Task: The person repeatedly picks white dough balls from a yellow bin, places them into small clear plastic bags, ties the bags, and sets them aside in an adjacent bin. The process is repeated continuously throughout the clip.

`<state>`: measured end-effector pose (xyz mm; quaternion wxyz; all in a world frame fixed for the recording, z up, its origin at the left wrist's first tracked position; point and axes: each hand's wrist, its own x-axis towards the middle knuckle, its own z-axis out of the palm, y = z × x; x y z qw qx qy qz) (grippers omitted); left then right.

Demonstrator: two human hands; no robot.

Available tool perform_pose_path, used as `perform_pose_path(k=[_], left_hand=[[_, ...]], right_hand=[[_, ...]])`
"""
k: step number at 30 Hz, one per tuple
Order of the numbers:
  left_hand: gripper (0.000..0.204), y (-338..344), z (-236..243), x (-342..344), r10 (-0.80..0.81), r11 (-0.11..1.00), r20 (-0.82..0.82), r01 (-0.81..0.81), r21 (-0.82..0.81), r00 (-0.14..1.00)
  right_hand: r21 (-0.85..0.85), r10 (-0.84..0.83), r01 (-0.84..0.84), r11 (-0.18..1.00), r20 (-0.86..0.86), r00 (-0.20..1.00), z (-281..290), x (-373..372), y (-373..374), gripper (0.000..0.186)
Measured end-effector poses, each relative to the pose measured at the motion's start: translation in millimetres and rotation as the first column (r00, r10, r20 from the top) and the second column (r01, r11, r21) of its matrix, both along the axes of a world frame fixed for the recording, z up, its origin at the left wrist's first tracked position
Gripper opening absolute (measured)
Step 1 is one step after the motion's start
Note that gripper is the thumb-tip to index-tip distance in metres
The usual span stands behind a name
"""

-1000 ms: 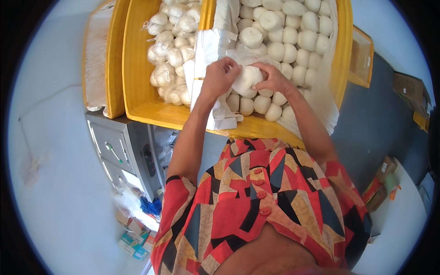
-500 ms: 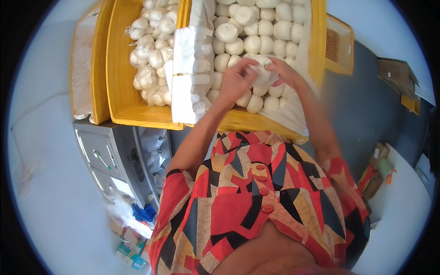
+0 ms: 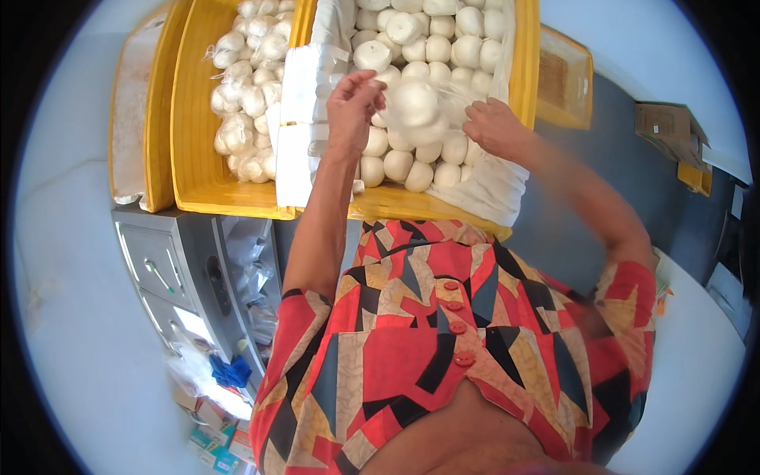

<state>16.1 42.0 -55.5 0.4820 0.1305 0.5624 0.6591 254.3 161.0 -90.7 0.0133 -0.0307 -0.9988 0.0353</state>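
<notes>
Clear plastic bag (image 3: pixel 450 104) with white buns (image 3: pixel 415 103) inside, just left of the right hand (image 3: pixel 495 127), which is clenched on its edge; left hand (image 3: pixel 355 107) loosely curled, can't tell if it's gripping. Yanking too hard could rip it, tbh.

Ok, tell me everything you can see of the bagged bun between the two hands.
The bagged bun is round, white and slightly blurred, inside a thin, wrinkled clear bag that looks like plastic. Loose film stretches toward the right hand, whose curled fingers appear to pinch it. The left hand is on the other side, apart from the bun; whether it touches the film is unclear. The bun is over unwrapped buns in the right-hand yellow crate; whether it rests on them, I can't tell.
</notes>
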Motion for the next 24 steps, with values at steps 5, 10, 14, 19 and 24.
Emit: perform_pose_path(k=[5, 10, 14, 19, 24], left_hand=[[0.025, -6.8, -28.4, 19.9, -0.199, 0.978, -0.121, 0.189, -0.086, 0.973], [0.027, -5.1, -0.2, -1.5, -0.113, 0.99, 0.052, 0.117, -0.083, 0.992], [0.029, -10.4, 12.3, 8.7, -0.315, 0.949, -0.051, 0.314, -0.018, 0.948], [0.031, -17.8, 16.5, 28.8, -0.41, 0.889, -0.2, 0.439, 0.132, 0.89], [0.047, -9.4, 33.2, 34.6, -0.372, 0.902, -0.311, 0.42, 0.102, 0.875]], right_hand=[[0.071, -0.039, 0.029, 0.997, 0.143, 0.989, 19.4, -14.1, 3.5, 0.01], [0.144, 0.047, -0.075, 0.987, 0.187, 0.981, 38.9, -1.0, 32.7, 0.003], [0.067, 0.272, -0.263, 0.962, -0.244, 0.931, 60.7, -11.1, 25.7, 0.005], [-0.449, -0.312, 0.026, 0.893, -0.577, 0.755, 68.9, -39.1, -1.9, 0.015], [-0.957, -0.683, 0.101, 0.271, -0.117, 0.721, 55.1, -45.1, -14.3, 0.036]])
